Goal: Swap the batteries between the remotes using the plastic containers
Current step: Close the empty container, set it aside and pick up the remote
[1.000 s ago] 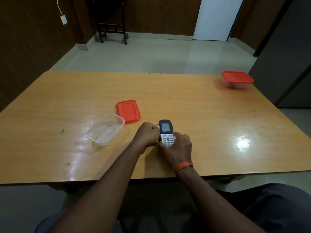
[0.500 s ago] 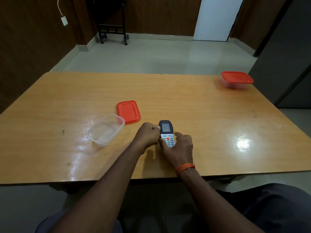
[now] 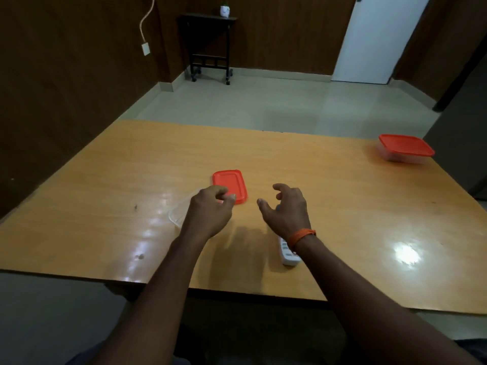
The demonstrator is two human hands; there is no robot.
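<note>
A white remote [image 3: 289,253] lies on the wooden table [image 3: 342,206] near the front edge, and my right wrist hides most of it. My right hand [image 3: 287,213] hovers over the remote's far end with fingers spread and nothing in them. My left hand [image 3: 210,213] hangs above the open clear plastic container [image 3: 176,215] and covers most of it. Its fingertips are curled against the thumb, and I cannot tell if they pinch something small. A loose red lid [image 3: 229,181] lies flat just beyond my left hand.
A second clear container with a red lid [image 3: 405,149] on it stands at the table's far right corner. A dark wall runs along the left side. A small black stand [image 3: 209,43] is on the floor beyond the table.
Both hands have let go of the remote, which now lies flat on the table. The hands have lifted and moved apart, the left toward the open container. The view has tilted up.
</note>
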